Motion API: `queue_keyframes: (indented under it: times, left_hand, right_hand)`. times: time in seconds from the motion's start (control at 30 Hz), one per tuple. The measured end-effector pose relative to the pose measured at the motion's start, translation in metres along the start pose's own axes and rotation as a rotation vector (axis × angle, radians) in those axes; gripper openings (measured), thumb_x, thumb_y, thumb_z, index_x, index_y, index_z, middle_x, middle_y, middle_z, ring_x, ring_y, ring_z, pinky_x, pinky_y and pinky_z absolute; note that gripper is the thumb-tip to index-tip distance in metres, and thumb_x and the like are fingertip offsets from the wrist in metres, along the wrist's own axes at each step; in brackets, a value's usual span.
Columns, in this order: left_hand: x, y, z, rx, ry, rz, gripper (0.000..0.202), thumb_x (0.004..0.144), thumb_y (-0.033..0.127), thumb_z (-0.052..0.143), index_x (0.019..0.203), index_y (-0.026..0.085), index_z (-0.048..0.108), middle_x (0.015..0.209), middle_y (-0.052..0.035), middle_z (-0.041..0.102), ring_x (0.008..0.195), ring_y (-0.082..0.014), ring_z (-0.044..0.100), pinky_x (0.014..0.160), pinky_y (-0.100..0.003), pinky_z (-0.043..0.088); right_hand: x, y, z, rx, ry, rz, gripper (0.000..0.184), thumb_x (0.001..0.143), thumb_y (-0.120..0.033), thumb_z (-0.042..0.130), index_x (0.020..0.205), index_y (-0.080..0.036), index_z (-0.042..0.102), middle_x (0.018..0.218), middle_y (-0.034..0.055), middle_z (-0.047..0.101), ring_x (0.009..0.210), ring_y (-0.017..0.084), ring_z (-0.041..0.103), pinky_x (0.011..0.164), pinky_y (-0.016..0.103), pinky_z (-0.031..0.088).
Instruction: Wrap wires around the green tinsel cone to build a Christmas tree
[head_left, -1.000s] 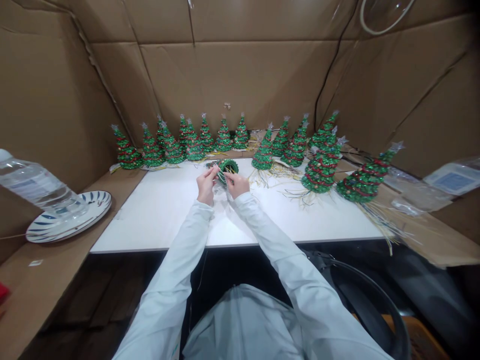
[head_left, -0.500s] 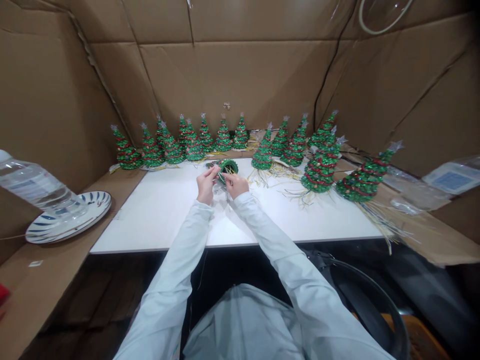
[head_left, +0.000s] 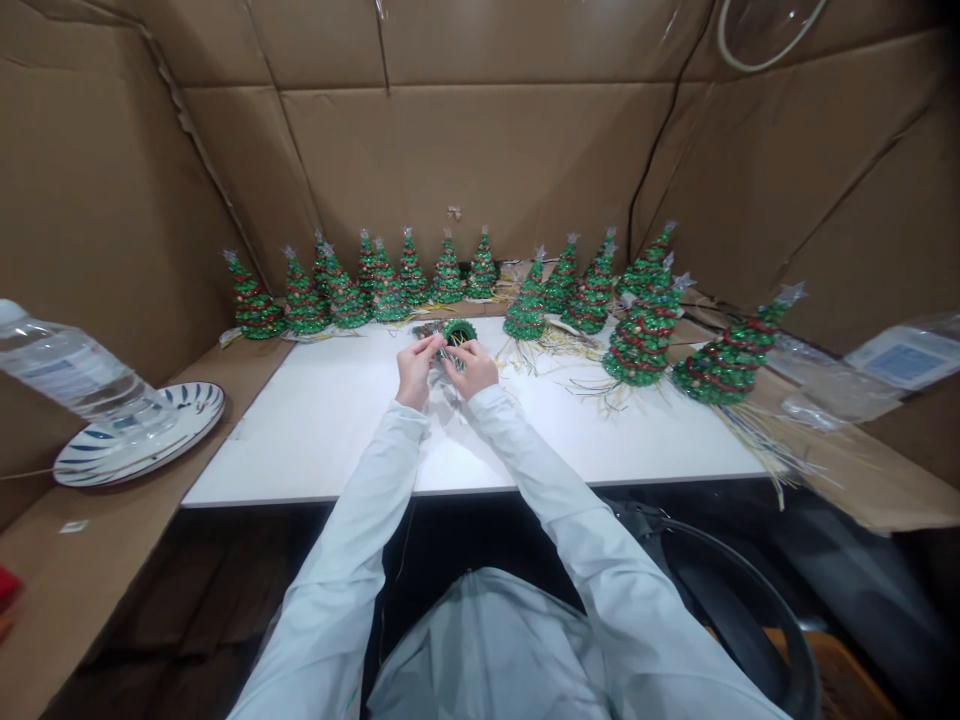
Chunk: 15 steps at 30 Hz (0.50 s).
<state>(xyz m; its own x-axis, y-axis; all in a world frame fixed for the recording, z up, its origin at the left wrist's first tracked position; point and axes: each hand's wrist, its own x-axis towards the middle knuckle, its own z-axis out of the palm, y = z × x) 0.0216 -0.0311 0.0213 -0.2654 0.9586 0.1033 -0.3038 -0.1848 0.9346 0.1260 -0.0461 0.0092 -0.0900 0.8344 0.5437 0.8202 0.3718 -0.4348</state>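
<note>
From where I stand, the green tree (head_left: 470, 329) under the person's hands looks tipped over, its round base turned toward them. It sits toward the far side of the white board (head_left: 322, 440), roughly in the middle, just beyond the fingertips. What I can see of it is mostly that base: a bumpy, bright green ring around a dark hollow, with thin wires (head_left: 453, 352), pale and yellowish, coming out of the opening. The rest of its body is hard to make out behind the hands. A patch of red and green shows just to the left of the ring, too small for me to say whether it belongs to the same piece.

The left hand (head_left: 414, 372) has its thumb and fingers pinched together on the wires, close to the ring's near edge. The right hand (head_left: 474, 370) pinches at the same strands from the other side, and the two sets of fingertips nearly meet. Which strand each one has, I cannot tell.

Off to the right, an upright tree (head_left: 637, 340) shows glittery green tiers, red garlands and loose wires spread at its foot.
</note>
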Motion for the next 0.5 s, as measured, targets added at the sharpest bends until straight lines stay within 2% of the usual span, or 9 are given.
queue_keyframes:
  times: [0.1,0.27,0.5]
  left_hand:
    - [-0.003,-0.001,0.003,0.02,-0.026,0.002,0.027,0.055,0.028,0.073,0.076,0.012,0.07,0.075,-0.0069,0.068,0.063,-0.0101,0.055,0.054,-0.02,0.037]
    - [-0.004,-0.006,0.003,0.12,-0.015,0.034,0.029,0.055,0.03,0.073,0.079,0.013,0.071,0.082,-0.0074,0.069,0.076,-0.0153,0.059,0.068,-0.025,0.043]
    - [-0.006,-0.013,0.002,0.463,0.045,0.27,0.024,0.063,0.032,0.067,0.08,0.016,0.072,0.082,-0.0048,0.07,0.085,-0.0205,0.062,0.082,-0.03,0.043]
  right_hand:
    - [0.0,-0.001,0.007,-0.061,0.056,-0.017,0.032,0.086,-0.037,0.043,0.1,-0.019,0.065,0.091,0.0068,0.058,0.089,0.016,0.051,0.076,0.023,0.038]
    - [0.0,-0.001,0.015,-0.183,0.086,-0.054,0.031,0.09,-0.028,0.036,0.088,-0.018,0.065,0.087,0.008,0.058,0.082,0.015,0.05,0.066,0.025,0.035]
    - [0.0,0.0,0.013,-0.229,0.083,-0.095,0.031,0.09,-0.023,0.036,0.083,-0.016,0.065,0.083,0.0085,0.059,0.077,0.015,0.049,0.061,0.025,0.031]
